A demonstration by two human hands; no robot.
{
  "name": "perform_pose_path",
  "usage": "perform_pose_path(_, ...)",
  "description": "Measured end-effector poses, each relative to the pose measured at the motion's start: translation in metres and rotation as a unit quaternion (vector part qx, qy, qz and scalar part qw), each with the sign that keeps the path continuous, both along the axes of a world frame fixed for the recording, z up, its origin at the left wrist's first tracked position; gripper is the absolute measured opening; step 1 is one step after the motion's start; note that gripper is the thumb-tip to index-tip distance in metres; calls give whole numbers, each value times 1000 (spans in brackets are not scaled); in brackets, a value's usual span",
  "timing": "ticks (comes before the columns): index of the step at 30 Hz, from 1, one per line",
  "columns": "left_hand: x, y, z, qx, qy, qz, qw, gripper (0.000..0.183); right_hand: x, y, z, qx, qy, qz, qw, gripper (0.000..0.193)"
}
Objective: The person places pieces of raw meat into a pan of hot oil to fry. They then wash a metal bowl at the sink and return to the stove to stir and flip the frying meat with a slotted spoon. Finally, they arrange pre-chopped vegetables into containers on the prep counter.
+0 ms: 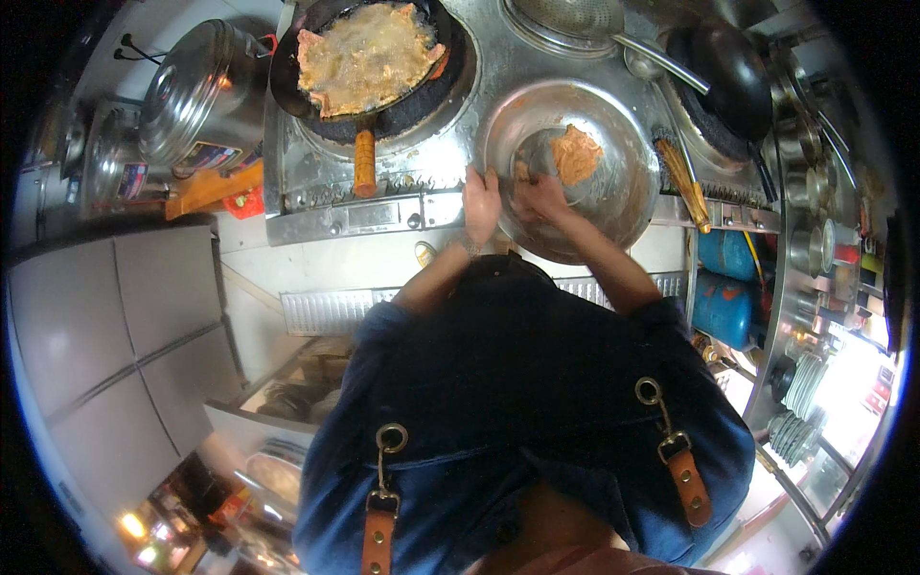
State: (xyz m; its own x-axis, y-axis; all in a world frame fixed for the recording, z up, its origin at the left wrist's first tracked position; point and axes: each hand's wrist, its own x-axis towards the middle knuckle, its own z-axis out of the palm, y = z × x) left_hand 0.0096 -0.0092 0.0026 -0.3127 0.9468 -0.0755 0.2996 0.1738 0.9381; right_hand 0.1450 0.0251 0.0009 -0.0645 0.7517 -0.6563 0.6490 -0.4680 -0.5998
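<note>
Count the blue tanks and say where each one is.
2: toward the right, an upper tank and, just below it in the picture, a lower tank; others may be hidden.

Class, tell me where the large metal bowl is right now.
In the head view, the bowl is in the upper half, right of centre, between the left hand and the bamboo brush.
</note>
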Motion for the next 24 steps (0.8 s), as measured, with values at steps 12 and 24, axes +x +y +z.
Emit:
perform_pose_path(12,-16,-9,-15,-42,-18,-78,996,44,-27,112,-52,113,387,-431,807,24)
perform_pose_path(24,-24,3,3,-115,-92,-129,981,56,-28,84,-38,33,411,42,910,24)
